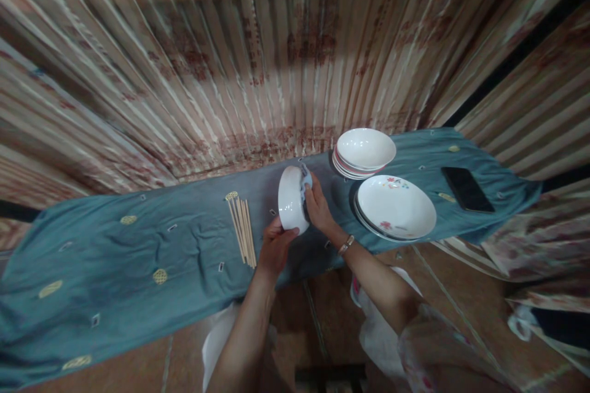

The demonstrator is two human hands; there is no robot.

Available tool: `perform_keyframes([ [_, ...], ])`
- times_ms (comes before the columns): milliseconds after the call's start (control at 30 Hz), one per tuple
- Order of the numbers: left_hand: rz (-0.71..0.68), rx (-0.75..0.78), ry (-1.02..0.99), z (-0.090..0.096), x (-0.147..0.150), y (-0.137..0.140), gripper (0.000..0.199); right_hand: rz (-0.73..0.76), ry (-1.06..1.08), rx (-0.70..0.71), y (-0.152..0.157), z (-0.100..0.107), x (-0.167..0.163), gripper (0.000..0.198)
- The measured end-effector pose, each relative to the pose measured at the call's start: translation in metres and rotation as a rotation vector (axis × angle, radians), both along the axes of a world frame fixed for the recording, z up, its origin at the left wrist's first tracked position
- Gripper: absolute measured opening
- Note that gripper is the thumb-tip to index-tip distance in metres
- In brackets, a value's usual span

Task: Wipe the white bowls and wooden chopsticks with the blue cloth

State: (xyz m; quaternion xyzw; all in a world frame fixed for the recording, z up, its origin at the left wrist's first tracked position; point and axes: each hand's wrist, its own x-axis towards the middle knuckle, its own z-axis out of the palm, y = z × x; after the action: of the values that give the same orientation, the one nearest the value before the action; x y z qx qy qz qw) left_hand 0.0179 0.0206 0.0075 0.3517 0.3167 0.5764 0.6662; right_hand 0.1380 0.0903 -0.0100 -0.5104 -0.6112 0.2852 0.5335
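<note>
My left hand (pixel 276 244) grips the tilted bowl (pixel 290 199) over the surface (pixel 188 242), between chopsticks (pixel 243 233) and plates (pixel 397 207), and should hold it steady while my right hand (pixel 318 204), closed on something pale blue (pixel 306 179), presses evenly.

blue patch (pixel 305 177): blurred, perhaps cloth | left fingers (pixel 273 229): partly behind bowl (pixel 290 199) | tablecloth (pixel 110 270): left end cut off

White bowl (pixel 290 199), yellow-patterned teal cloth (pixel 115 258)
</note>
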Motion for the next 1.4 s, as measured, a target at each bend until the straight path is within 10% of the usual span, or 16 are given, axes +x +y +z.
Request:
perform_keyframes([
  [500,0.024,0.040,0.169,-0.004,0.007,-0.003,0.040,0.022,0.140,-0.354,-0.053,-0.022,0.003,0.087],
  [967,0.103,0.341,0.649,-0.016,0.017,-0.005,0.052,0.220,0.401,-0.467,-0.088,0.022,0.006,0.056],
  [1400,-0.046,0.417,1.196,-0.019,0.015,-0.005,0.069,0.145,0.322,-0.469,-0.075,0.007,0.015,0.043],
])
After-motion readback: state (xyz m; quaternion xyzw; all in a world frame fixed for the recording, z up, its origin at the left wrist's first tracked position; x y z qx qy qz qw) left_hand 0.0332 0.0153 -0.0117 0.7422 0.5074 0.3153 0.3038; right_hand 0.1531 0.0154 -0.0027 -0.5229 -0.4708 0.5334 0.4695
